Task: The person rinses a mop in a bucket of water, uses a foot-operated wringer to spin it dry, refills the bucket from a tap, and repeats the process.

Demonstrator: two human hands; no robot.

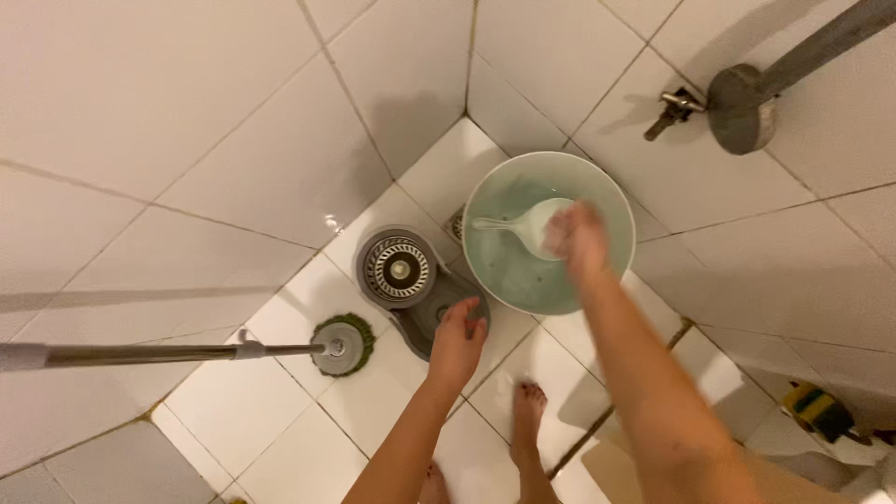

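Note:
I look down into a tiled bathroom corner. My right hand [577, 237] reaches into a pale green basin [607, 201] of water and touches a white dipper [527, 224] floating there; the hand is blurred, so its grip is unclear. My left hand [457, 331] rests with fingers spread on the rim of a grey spin mop bucket [425, 313], beside its round spinner basket [399, 268]. A mop with a green round head [343, 344] and a long metal handle [140, 354] stands on the floor left of the bucket.
White tiled walls close the corner on both sides. A wall tap [674, 109] and a grey pipe fitting [742, 107] stick out at upper right. My bare foot [528, 411] stands on the floor tiles. A floor drain [456, 224] lies behind the bucket. Yellow-and-dark objects [817, 409] sit at lower right.

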